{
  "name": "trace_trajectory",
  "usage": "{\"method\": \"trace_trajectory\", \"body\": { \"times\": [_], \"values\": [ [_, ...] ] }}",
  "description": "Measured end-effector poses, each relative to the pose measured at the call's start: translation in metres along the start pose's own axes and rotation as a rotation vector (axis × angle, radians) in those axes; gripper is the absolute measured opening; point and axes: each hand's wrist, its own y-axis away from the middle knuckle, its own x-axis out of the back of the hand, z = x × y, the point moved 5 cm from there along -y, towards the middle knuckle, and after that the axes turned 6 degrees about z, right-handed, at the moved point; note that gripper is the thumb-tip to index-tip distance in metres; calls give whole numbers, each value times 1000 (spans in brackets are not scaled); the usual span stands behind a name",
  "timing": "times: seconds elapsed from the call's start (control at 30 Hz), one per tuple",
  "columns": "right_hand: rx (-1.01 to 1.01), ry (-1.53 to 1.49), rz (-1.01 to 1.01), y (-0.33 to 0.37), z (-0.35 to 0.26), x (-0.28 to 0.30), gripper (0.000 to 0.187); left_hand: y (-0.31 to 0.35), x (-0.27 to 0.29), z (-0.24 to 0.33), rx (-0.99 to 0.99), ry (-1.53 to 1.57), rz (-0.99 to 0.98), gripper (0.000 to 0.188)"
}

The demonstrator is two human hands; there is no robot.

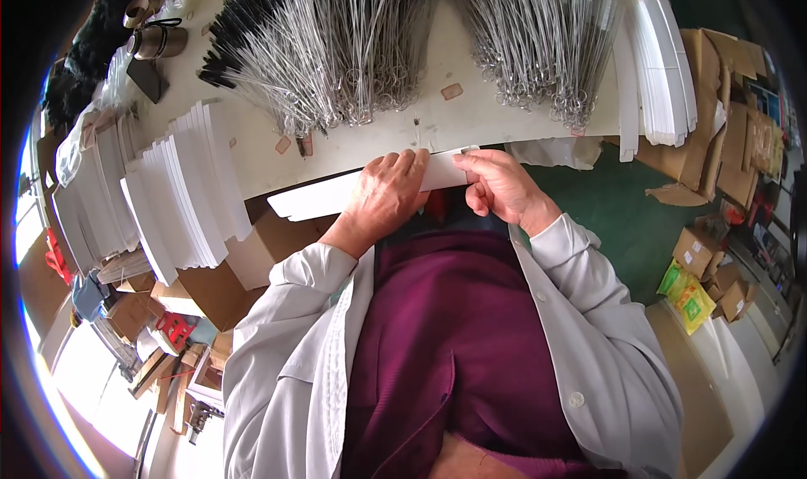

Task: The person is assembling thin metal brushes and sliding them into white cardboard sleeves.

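A long, narrow white carton (311,200) lies crosswise at the table's near edge, in front of my body. My left hand (380,195) is wrapped over its middle, knuckles up. At the carton's right end, my right hand (508,186) pinches the end between thumb and forefinger, with the other fingers curled. Whether anything is inside the carton cannot be seen. Beyond my hands, a large pile of thin wire brushes (345,55) with looped ends and black bristles covers the table (445,130). A second pile of wire brushes (546,46) lies to its right.
Stacks of flat white cartons stand at the left (189,185) and far right (664,67) of the table. A metal cup (158,40) is at the far left. Cardboard boxes (223,281) sit below the table's left side; torn cardboard (698,118) stands at the right.
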Motion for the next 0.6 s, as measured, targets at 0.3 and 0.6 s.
{"method": "trace_trajectory", "body": {
  "times": [0.3,0.6],
  "values": [
    [1125,1510,322,30,-42,-43,76,-9,4,-15,175,142,-110,56],
    [1101,1578,87,9,-34,-41,49,-10,-2,-7,183,181,-108,51]
  ]
}}
